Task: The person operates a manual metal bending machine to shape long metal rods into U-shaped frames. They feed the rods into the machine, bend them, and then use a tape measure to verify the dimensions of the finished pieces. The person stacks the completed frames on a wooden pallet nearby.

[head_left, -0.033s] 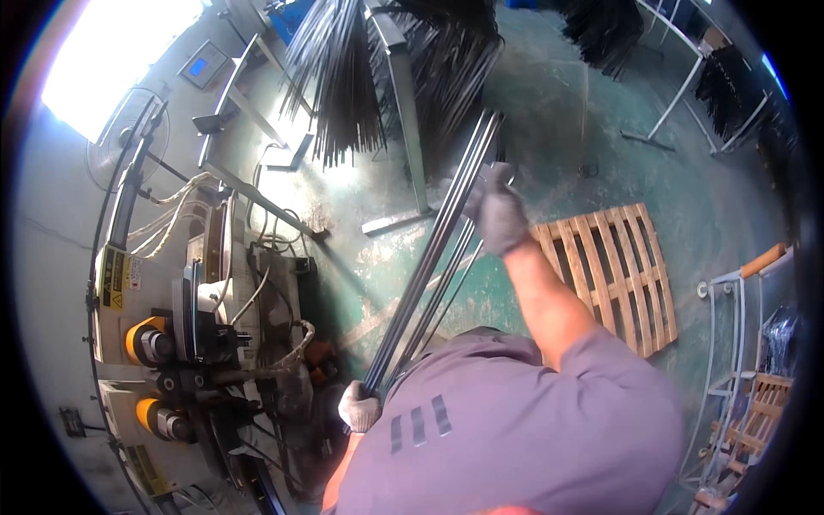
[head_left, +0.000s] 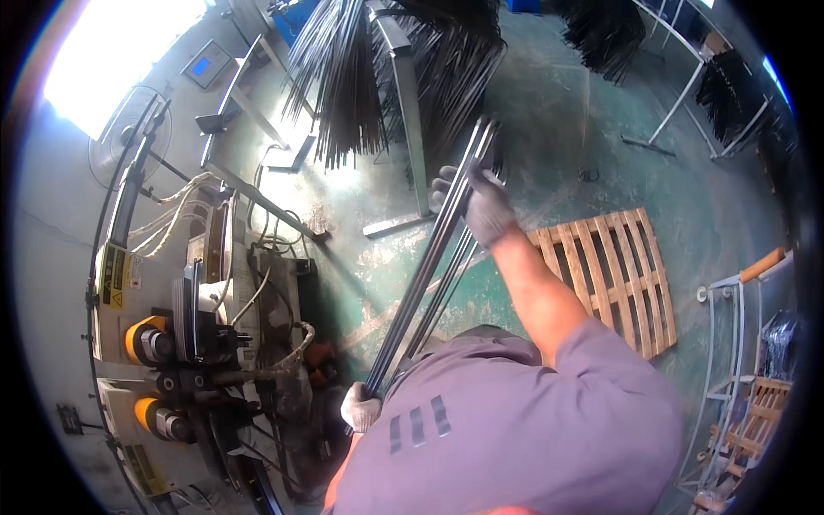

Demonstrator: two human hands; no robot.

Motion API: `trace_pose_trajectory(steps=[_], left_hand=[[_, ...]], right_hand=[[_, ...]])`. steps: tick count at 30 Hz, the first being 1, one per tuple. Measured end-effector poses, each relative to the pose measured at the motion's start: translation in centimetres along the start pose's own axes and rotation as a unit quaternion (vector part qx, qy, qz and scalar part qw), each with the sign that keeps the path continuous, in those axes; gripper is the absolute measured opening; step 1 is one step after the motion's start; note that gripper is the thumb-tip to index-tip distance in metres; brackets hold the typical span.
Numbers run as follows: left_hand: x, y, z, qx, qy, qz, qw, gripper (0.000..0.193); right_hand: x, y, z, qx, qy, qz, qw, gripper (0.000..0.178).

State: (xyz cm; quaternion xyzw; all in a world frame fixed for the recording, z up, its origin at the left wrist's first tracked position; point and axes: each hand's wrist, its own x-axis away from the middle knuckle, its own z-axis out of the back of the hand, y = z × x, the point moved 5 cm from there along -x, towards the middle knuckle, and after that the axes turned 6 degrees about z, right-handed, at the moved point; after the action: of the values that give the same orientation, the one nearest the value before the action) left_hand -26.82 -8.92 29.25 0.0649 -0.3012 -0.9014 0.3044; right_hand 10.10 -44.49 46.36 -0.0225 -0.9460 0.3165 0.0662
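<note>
A bundle of long, thin black strips (head_left: 426,273) slants across the front of my body, its far end raised toward the upper right. My left hand (head_left: 361,408), in a pale knit glove, is closed round the bundle's lower end. Near the upper end, my gloved right hand (head_left: 487,206) has its palm at the right side of the strips. Its fingertips show on their left side, so the strips pass through its grasp. A few strips hang slightly apart below the main bundle.
Machinery with yellow-and-black rollers (head_left: 154,342) and cables stands on the left. Ahead, black strips (head_left: 348,94) hang in thick bunches from a metal stand (head_left: 410,129). A wooden pallet (head_left: 614,273) lies on the right, with a wheeled metal cart (head_left: 725,343) beyond it.
My right hand, blurred before, has shifted slightly left and its fingers now show around the strips. The bundle's upper end has dipped a little. My left hand keeps its place.
</note>
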Motion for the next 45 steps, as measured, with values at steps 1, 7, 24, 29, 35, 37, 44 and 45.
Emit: trace_pose_trajectory(steps=[1,7,24,29,35,37,44,45], left_hand=[[0.4,-1.2,-1.0,0.015,-0.001,0.024,1.000,0.011],[-2.6,-7.1,-7.0,0.014,-0.140,0.048,0.989,0.039],[-9.4,11.8,-12.2,0.268,-0.291,0.104,0.912,0.030],[-11.7,12.6,-13.0,0.236,-0.238,-0.007,0.942,0.032],[-13.5,16.6,-10.8,0.208,-0.188,-0.068,0.958,0.025],[-13.3,16.8,-10.7,0.233,-0.192,-0.042,0.952,0.023],[-12.6,18.0,-9.4,0.256,-0.207,0.012,0.944,0.021],[-12.5,18.0,-9.3,0.261,-0.211,0.026,0.942,0.022]], right_hand=[[-2.7,3.1,-0.5,0.053,0.082,-0.073,0.993,0.039],[0.7,9.5,-6.2,0.041,-0.071,-0.076,0.994,0.023],[5.5,12.0,-14.2,0.156,-0.412,-0.202,0.875,0.045],[2.8,11.4,-16.4,0.127,-0.429,-0.224,0.866,0.046],[1.5,9.6,-19.2,0.139,-0.463,-0.202,0.852,0.048],[1.3,9.6,-19.1,0.121,-0.482,-0.201,0.844,0.049],[2.1,9.3,-20.2,0.148,-0.490,-0.177,0.841,0.045],[2.0,9.4,-20.2,0.138,-0.490,-0.186,0.840,0.043]])
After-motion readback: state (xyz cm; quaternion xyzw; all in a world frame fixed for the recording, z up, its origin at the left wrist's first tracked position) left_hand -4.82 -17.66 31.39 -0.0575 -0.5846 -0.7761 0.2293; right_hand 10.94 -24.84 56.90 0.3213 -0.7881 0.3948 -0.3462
